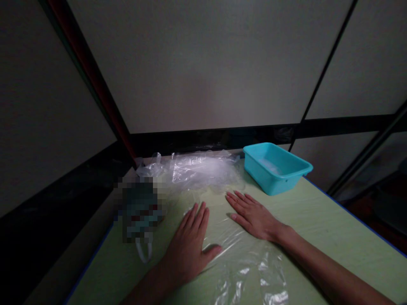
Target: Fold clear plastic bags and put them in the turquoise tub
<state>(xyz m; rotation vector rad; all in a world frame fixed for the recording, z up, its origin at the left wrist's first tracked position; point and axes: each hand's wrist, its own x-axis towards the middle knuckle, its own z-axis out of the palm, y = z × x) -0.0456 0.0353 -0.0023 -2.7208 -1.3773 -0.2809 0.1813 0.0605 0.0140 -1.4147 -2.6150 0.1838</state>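
Note:
A clear plastic bag [235, 271] lies spread on the pale green table, its lower part creased near the front. My left hand [190, 245] rests palm down on its left side, fingers stretched out and thumb apart. Farther up and to the right, my right hand [254, 216] lies flat on the plastic, fingers extended. Neither hand grips anything. Beyond my hands, a pile of clear plastic bags [206, 169] sits at the back of the table.
A turquoise basin [276, 169] stands at the back right, with something pale inside. On the left is a blurred-out item [141, 212] with a white loop [144, 250] below it. The table [330, 228] has a blue edge, and light panels rise behind it.

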